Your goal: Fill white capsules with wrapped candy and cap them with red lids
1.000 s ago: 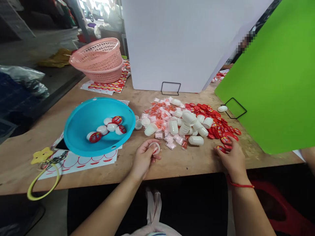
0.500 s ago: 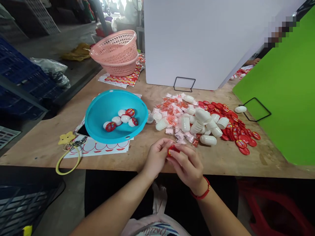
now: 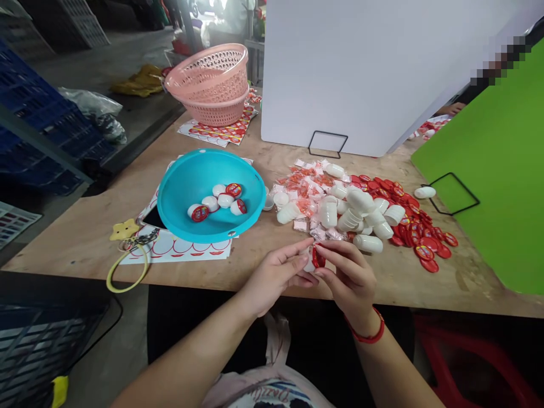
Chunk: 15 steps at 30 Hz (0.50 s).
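Over the table's front edge, my left hand [image 3: 278, 275] grips a small white plastic cup [image 3: 310, 264] between thumb and fingers. My right hand [image 3: 352, 277] has its fingertips on the round red lid [image 3: 318, 258] at that cup's right end; fingers partly hide both pieces. Just beyond my hands lies a pile of empty white cups [image 3: 360, 202], many stacked in sleeves. Small pink and orange packets [image 3: 304, 190] lie left of them. Red printed lids [image 3: 410, 218] are heaped on the right. A blue basin [image 3: 211, 225] on the left contains several white cups with red lids.
Two pink baskets [image 3: 208, 85] are stacked at the back left. A white panel [image 3: 323, 73] and a green panel [image 3: 493, 170] stand upright behind the piles. Near the basin lie printed sheets [image 3: 182, 252], a dark phone and a yellow key strap [image 3: 127, 269].
My hands have turned the piece so its white side and red lid both show. Both hands sit slightly farther right in view, and the whole scene has shifted a little.
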Available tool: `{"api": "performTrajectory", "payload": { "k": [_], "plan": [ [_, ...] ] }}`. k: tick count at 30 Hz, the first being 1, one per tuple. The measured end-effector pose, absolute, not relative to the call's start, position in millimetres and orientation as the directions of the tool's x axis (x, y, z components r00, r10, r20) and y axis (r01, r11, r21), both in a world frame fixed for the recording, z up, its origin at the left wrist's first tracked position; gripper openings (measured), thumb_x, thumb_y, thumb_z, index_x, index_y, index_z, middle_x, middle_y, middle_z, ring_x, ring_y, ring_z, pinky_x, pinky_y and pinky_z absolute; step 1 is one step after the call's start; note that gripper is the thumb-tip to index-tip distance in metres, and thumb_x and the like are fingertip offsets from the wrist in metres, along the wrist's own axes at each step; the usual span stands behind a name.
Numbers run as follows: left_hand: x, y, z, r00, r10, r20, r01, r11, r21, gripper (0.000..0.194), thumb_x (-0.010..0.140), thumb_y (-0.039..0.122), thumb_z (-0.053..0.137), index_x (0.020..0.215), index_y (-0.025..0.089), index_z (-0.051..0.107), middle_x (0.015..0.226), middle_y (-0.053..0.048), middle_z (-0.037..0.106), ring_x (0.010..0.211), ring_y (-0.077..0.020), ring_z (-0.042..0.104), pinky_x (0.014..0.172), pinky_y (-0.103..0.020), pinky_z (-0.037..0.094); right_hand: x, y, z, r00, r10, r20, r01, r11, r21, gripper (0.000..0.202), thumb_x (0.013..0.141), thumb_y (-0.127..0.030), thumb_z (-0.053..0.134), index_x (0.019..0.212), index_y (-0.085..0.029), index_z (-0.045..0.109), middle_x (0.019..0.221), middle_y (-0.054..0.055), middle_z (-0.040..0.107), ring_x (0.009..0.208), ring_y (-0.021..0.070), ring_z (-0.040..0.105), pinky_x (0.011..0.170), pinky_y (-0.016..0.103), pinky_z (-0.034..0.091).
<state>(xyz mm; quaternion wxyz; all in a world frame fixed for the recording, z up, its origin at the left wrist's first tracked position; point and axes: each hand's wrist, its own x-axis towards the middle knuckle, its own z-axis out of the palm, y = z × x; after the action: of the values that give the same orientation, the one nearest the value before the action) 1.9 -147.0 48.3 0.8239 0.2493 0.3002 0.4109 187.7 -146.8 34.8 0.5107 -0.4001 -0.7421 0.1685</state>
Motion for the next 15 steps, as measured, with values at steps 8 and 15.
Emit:
{"api": "performTrajectory", "payload": {
  "k": [8,15],
  "plan": [
    [-1,-149,52,0.448,0.845,-0.292,-0.516,0.510,0.688,0.045,0.080,0.035,0.083,0.122,0.023,0.072,0.097,-0.005,0.075,0.069,-0.0115,0.072,0.064,-0.019,0.056,187,-145,50,-0.225,0.760,0.609,0.385,0.644,-0.661,0.034,0.089,-0.026,0.074,0.123,-0.034,0.074,0.114,0.008,0.071,0.102,0.0251,0.069,0.086,0.040,0.062],
    [2,-153,51,0.421,0.871,-0.252,-0.561,0.468,0.683,0.047,0.078,0.035,0.084,0.122,0.028,0.070,0.112,-0.005,0.071,0.063,-0.0090,0.070,0.056,-0.017,0.053,184,-148,50,-0.230,0.786,0.575,0.314,0.619,-0.720,0.032,0.096,-0.029,0.066,0.127,-0.033,0.071,0.119,0.008,0.070,0.107,0.0247,0.068,0.089,0.040,0.061]
  ]
}}
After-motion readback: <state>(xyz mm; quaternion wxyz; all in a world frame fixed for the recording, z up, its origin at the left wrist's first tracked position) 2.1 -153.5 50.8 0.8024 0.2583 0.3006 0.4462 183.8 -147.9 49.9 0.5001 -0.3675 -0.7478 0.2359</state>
